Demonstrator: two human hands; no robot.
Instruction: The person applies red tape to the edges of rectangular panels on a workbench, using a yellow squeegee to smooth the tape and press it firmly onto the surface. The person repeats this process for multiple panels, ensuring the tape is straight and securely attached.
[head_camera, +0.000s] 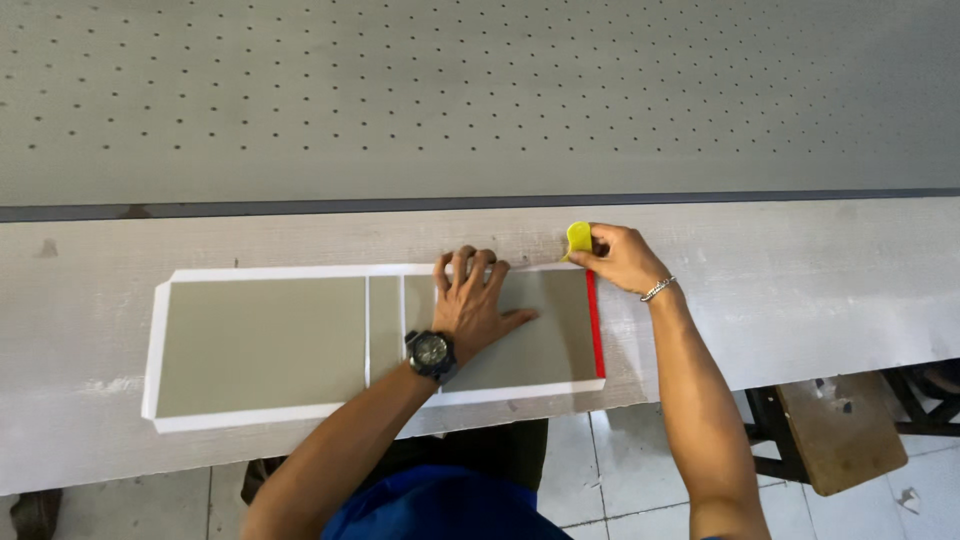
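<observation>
A flat book-cover layout (262, 342) lies on the pale wooden bench: grey board panels on a white sheet, with a red strip (595, 325) along the right edge. My left hand (473, 302), with a black wristwatch, presses flat on the right board panel. My right hand (622, 258), wearing a silver bracelet, pinches a small yellow scraper (579, 238) at the top right corner of the layout, just above the red strip.
The bench (800, 290) runs the full width, its front edge near my body. Behind it stands a grey perforated panel (480, 90). Below right, a wooden stool (840, 430) stands on white floor tiles.
</observation>
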